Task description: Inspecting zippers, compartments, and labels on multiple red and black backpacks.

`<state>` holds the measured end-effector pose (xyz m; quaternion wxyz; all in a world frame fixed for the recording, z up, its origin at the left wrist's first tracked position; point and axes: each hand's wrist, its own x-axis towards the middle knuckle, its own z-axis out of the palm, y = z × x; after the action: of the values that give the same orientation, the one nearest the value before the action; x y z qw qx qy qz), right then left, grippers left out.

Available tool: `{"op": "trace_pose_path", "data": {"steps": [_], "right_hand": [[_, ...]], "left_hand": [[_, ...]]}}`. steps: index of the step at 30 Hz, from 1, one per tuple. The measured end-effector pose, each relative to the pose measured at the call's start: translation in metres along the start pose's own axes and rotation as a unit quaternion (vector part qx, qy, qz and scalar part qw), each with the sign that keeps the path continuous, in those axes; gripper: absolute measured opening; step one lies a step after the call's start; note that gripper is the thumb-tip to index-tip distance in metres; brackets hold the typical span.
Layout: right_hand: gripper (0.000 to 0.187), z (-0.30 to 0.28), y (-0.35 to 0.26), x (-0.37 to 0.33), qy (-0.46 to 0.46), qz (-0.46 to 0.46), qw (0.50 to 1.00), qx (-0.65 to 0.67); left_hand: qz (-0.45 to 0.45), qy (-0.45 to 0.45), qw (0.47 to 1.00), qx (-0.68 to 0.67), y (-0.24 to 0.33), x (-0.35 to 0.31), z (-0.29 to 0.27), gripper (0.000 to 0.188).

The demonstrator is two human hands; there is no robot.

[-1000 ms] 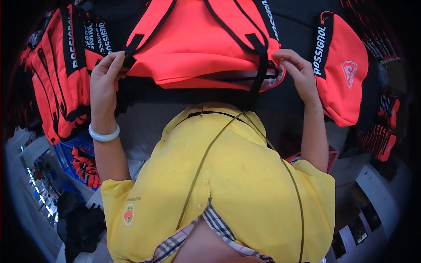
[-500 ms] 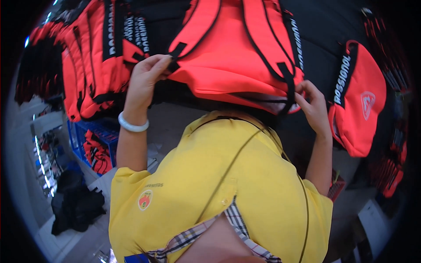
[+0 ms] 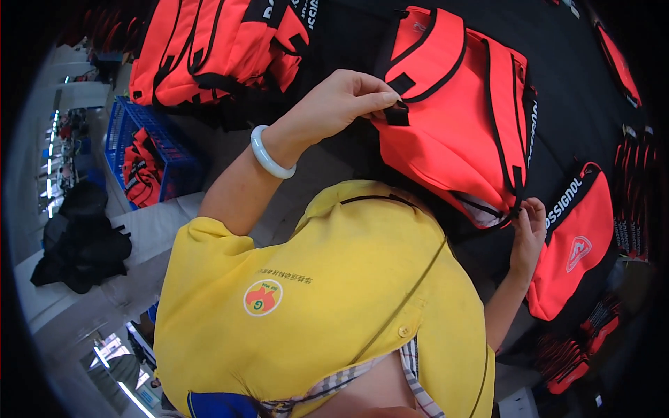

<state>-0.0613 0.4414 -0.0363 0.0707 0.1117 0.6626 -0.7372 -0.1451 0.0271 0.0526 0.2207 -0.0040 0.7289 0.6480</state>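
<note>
Pinching black webbing tab (image 3: 397, 114) of neon-red fabric backpack (image 3: 449, 139), left of neon-red wedge-shaped fabric pouch (image 3: 566, 261), with left hand (image 3: 345, 101); cannot tell grip of right hand (image 3: 529, 233). Might skew backpack by tugging unevenly.

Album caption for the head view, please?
Red backpack, black webbing pinched in left hand, right hand at one corner.

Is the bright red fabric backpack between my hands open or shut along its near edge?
Partly open: the red backpack gapes by your right hand, showing pale lining inside.
</note>
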Motion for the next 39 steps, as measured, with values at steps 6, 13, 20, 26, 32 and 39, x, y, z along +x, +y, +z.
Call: {"op": "trace_pose_path", "data": {"steps": [6, 13, 20, 26, 32, 39], "right_hand": [[0.021, -0.004, -0.005, 0.0, 0.006, -0.002, 0.995, 0.097], [0.023, -0.019, -0.009, 0.001, -0.001, 0.008, 0.99, 0.138], [0.02, -0.017, -0.018, 0.001, -0.005, 0.027, 0.986, 0.164], [0.02, -0.012, -0.018, -0.001, 0.002, 0.04, 0.983, 0.181], [0.019, -0.007, -0.019, -0.007, 0.0, 0.028, 0.983, 0.181], [0.016, 0.012, -0.023, -0.01, 0.06, -0.011, 0.988, 0.143]], "left_hand": [[0.026, -0.021, 0.999, -0.006, -0.012, -0.005, -0.005, 0.024], [0.042, -0.027, 0.999, 0.02, -0.034, -0.011, -0.007, 0.022], [0.03, -0.018, 0.999, 0.022, -0.039, -0.02, -0.005, 0.02], [0.03, -0.008, 1.0, 0.003, -0.048, -0.024, -0.006, 0.02], [0.048, 0.011, 0.999, 0.009, -0.046, -0.025, -0.002, 0.018], [0.083, 0.029, 0.996, -0.02, -0.042, -0.03, 0.002, 0.016]]}}
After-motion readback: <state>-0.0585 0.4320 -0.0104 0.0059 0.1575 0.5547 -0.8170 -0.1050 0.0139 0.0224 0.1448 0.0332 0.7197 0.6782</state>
